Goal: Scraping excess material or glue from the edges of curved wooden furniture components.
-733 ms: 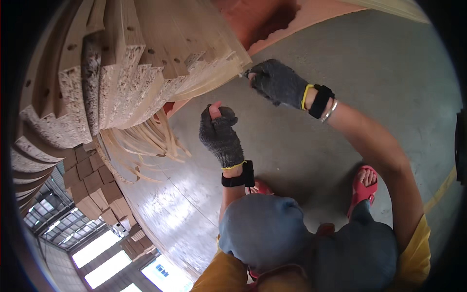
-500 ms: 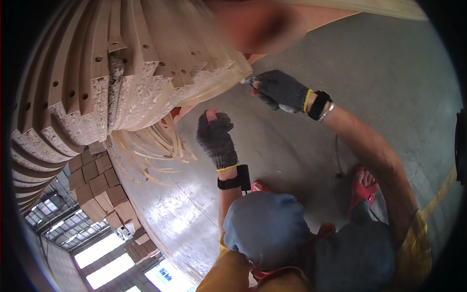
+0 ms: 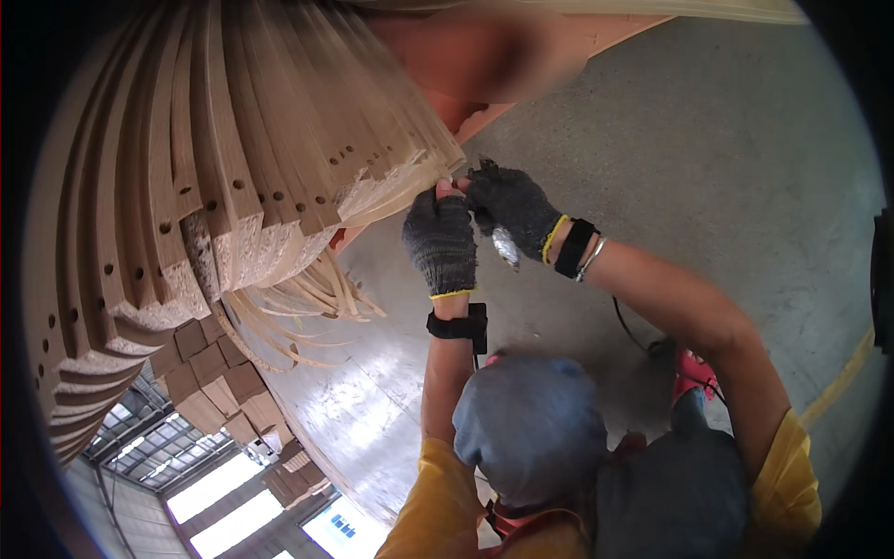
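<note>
Wood-grain boards (image 3: 307, 112) with drilled holes and rough, speckled ends stand stacked at the upper left. My left hand (image 3: 441, 238), in a dark grey knit glove with bare fingertips, is closed at the stack's near right corner. Its thumb presses there, and what lies under the fingers is hidden. Close beside it my right hand (image 3: 515, 207), gloved alike, is closed around a small tool (image 3: 505, 248). A silver part of this tool sticks out below the palm; its kind cannot be made out. The right fingertips meet the left thumb at the board corner.
Thin pale strips (image 3: 321, 291) hang in loose curls below the stack. An orange-red surface (image 3: 494, 114) lies behind the boards. Brown cartons (image 3: 219, 373) are piled at the lower left. A dark cable (image 3: 626, 321) lies on the grey floor (image 3: 689, 158) near my foot.
My left hand has moved up and right to the board corner. My right hand has come left and slightly down, so both hands now meet there. The boards have shifted in view.
</note>
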A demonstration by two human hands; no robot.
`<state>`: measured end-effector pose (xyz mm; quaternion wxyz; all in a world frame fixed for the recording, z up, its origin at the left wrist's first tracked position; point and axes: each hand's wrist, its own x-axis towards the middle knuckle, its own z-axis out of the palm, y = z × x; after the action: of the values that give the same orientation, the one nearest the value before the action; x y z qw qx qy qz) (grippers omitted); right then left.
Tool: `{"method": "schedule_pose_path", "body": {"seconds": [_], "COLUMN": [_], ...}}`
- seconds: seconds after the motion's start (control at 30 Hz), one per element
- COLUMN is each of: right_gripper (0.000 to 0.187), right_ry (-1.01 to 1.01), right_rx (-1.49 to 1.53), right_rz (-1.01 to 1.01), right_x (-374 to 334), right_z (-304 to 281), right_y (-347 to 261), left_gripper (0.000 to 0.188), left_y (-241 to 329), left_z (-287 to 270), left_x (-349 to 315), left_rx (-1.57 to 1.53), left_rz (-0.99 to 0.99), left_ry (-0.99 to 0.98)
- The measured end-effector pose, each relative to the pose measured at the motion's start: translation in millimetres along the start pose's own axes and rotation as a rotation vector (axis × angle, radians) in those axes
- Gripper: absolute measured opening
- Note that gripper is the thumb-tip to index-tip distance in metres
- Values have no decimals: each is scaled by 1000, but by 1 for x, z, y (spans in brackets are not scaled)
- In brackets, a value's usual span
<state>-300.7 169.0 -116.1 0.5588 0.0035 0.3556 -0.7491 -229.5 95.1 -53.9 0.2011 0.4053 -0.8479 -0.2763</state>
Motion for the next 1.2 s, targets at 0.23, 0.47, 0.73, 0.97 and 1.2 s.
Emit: {"method": "schedule_pose_path", "body": {"seconds": [0.23, 0.47, 0.73, 0.97, 1.2], "right_gripper": [19, 24, 33, 34, 33], "right_ry": [-90, -51, 208, 243, 195], "right_rx": [-636, -544, -644, -696, -467], "right_rz": [-513, -360, -423, -524, -381], "right_x": [25, 25, 19, 25, 21], "right_z": [-4, 0, 13, 8, 16], "right_y": [9, -1, -8, 7, 9], "left_gripper": [25, 22, 25, 27, 28], "left_y": [-4, -5, -21, -20, -16], "left_z": [-4, 1, 17, 16, 14], "left_x": [9, 3, -1, 2, 0], "left_rx": [238, 265, 245, 186, 138], "left_rz": [64, 166, 187, 205, 146], "left_ry": [68, 101, 206, 166, 142]}}
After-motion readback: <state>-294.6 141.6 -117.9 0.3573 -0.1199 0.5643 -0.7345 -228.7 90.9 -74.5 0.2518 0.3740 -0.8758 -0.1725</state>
